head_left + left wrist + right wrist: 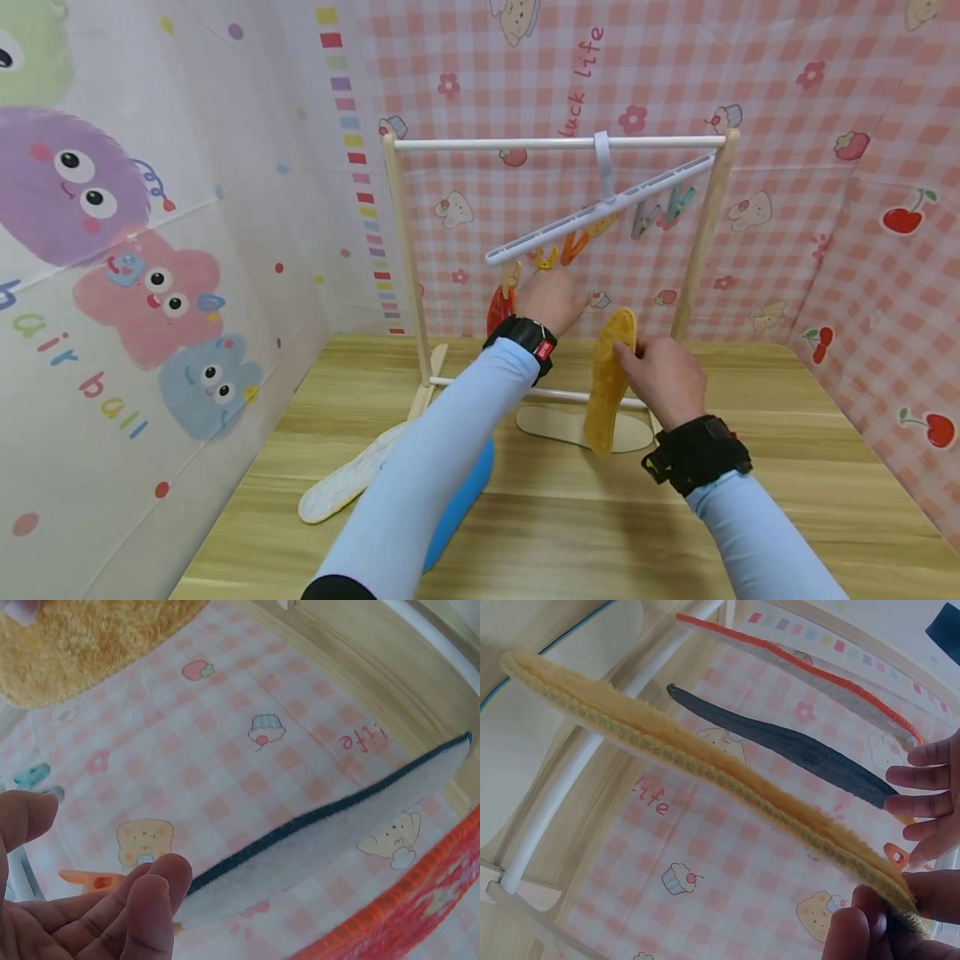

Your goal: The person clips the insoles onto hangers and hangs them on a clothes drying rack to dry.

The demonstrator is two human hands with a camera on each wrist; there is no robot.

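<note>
Yellow insole (609, 379) hangs upright from my right hand (663, 379), pinched at its upper end so the toe points down over the worktop (675, 533). My left hand (551, 300), fingers relaxed and holding nothing, touches the dark insole (330, 840) clipped on the peg hanger (600, 215), steadying it beside the red insole (498, 307) to keep a peg free.

Left hand (551, 300) raised, right hand (663, 379) pinching

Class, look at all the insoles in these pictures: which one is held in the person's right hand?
The fuzzy yellow insole, pinched upright in the right hand. The red and dark ones hang from hanger clips; the white and cream ones lie on the table.
</note>
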